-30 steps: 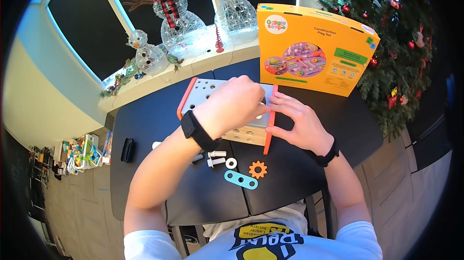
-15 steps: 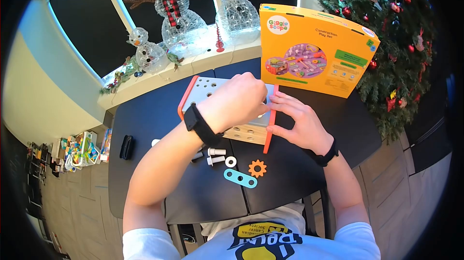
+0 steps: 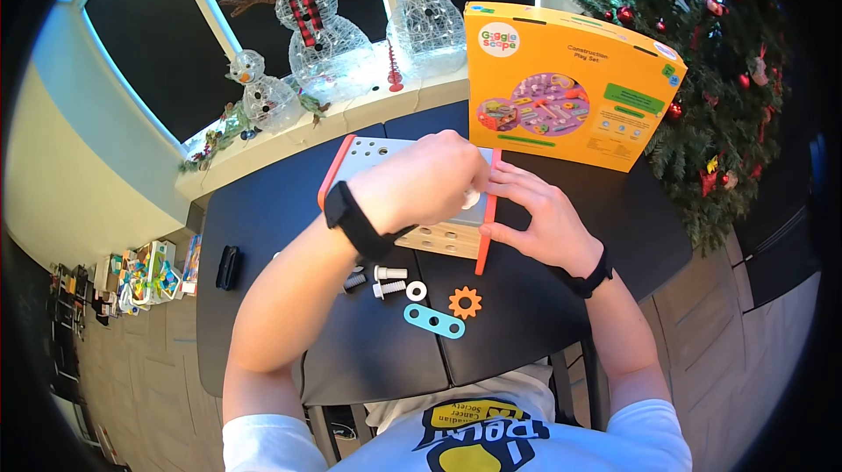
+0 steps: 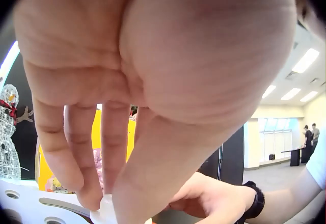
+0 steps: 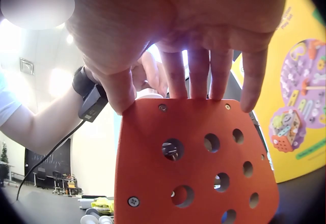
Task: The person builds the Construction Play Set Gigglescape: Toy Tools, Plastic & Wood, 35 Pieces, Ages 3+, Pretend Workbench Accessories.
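In the head view, my left hand [image 3: 430,175] is over the grey top [image 3: 399,149] of a toy workbench box, near its right end. Its thumb and fingertips pinch a white rounded piece [image 4: 104,211], most of it hidden by the fingers. I cannot tell whether this is a bolt or a nut. My right hand [image 3: 548,222] rests on the box's red end panel [image 5: 193,147], straight fingers over the upper edge and thumb at the near corner. Round holes run through this panel, the grey top and the wooden front [image 3: 443,239].
Nearer my body lie white bolts [image 3: 390,288], a white ring [image 3: 416,291], an orange gear [image 3: 465,302] and a blue three-hole strip [image 3: 434,321]. A yellow play set box [image 3: 574,86] stands behind. A black case [image 3: 229,268] lies at the table's left.
My left hand has turned slightly at the white piece, and more of that piece now shows. My right hand stays on the red panel. The head view has shifted a little.
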The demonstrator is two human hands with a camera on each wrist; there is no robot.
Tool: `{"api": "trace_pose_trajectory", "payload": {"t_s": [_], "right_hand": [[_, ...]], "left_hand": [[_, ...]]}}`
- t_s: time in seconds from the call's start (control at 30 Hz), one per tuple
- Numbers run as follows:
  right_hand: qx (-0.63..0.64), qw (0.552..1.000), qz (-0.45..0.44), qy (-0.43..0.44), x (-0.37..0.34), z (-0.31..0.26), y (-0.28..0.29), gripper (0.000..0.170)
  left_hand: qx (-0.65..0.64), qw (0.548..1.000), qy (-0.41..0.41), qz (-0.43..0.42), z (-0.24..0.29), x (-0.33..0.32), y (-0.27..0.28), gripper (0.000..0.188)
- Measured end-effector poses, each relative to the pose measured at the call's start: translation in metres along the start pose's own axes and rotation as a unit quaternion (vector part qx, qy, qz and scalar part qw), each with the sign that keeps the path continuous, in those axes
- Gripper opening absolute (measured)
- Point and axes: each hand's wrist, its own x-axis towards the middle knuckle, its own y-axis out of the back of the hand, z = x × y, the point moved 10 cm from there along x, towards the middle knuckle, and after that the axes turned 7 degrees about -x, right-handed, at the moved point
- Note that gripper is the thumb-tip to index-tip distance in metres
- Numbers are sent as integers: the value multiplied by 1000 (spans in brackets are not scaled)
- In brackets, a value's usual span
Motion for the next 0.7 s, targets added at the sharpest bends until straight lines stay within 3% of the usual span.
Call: {"api": "trace_pose_trajectory", "payload": {"t_s": [0.1,0.2,0.3,0.4,0.5,0.6,0.7], "right_hand": [[-2,1000,-6,-1,0,-2,2,61],[-4,1000,4,3,0,-2,2,60],[-7,1000,-1,2,1,-3,2,60],[-1,1000,-1,-2,0,0,0,60],[5,1000,0,2,1,-3,2,60],[-10,1000,3,4,1,-3,3,59],[-5,1000,5,1,0,-3,3,59]], "left_hand": [[-51,996,-42,56,13,-6,15,23],[51,990,129,-38,-3,-3,3,21],[75,984,159,-39,-12,0,-5,24],[-20,998,-48,47,5,-2,1,26],[3,995,-27,94,11,-6,14,23],[53,987,149,-6,-3,-4,4,17],[82,989,127,-9,-8,-2,-8,22]]}}
